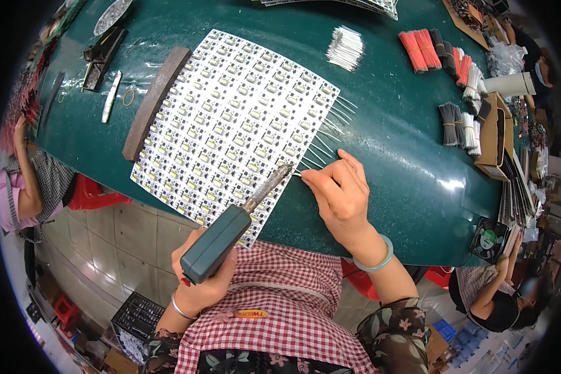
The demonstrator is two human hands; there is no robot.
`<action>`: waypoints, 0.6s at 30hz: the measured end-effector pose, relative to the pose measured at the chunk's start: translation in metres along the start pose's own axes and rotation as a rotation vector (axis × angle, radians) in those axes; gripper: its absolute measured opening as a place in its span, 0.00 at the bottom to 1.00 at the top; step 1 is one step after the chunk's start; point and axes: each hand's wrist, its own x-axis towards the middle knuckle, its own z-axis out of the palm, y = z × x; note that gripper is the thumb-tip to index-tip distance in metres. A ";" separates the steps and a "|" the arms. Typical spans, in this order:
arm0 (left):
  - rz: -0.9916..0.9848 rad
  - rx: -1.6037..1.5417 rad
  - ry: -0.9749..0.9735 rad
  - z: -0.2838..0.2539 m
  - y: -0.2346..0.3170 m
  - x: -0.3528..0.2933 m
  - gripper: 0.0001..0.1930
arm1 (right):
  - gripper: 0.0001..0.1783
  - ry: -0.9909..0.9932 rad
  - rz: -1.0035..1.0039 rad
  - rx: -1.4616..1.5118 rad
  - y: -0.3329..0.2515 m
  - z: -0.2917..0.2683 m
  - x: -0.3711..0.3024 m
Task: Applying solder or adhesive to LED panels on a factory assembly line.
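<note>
My left hand (207, 269) is wrapped round the dark green body of a soldering gun (217, 240). Its metal tip rests at or just above the right edge of a large white LED circuit board panel (230, 124), covered in rows of small yellowish LEDs. Close beside that tip, my right hand (338, 196) pinches a thin white wire (297, 174) against the panel's edge. Farther up the same edge, several thin white wires (333, 128) stick out to the right. A brown bar (157, 103) lies along the panel's left side.
The green table (405, 168) carries a pile of white wires (345, 48), red wire bundles (419, 51) and grey wire bundles (447, 124). At the left lie a cutter knife (111, 96) and a black holder (103, 59). A small fan (487, 239) stands at the right edge. Other people sit at both sides.
</note>
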 end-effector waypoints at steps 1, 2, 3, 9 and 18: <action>0.007 -0.002 0.001 0.000 0.000 0.000 0.11 | 0.10 0.003 0.002 -0.001 0.000 0.000 0.000; 0.014 -0.004 0.001 0.001 0.001 0.001 0.11 | 0.11 0.002 0.003 -0.001 0.000 0.000 0.000; 0.020 -0.006 0.001 0.001 0.001 0.001 0.10 | 0.11 0.001 0.004 -0.001 0.000 0.000 -0.001; -0.007 -0.004 -0.011 0.002 0.005 0.004 0.09 | 0.11 0.000 0.002 0.006 0.001 0.001 -0.001; -0.067 -0.016 0.001 0.001 0.005 -0.003 0.10 | 0.11 -0.004 0.001 0.003 0.000 0.001 -0.001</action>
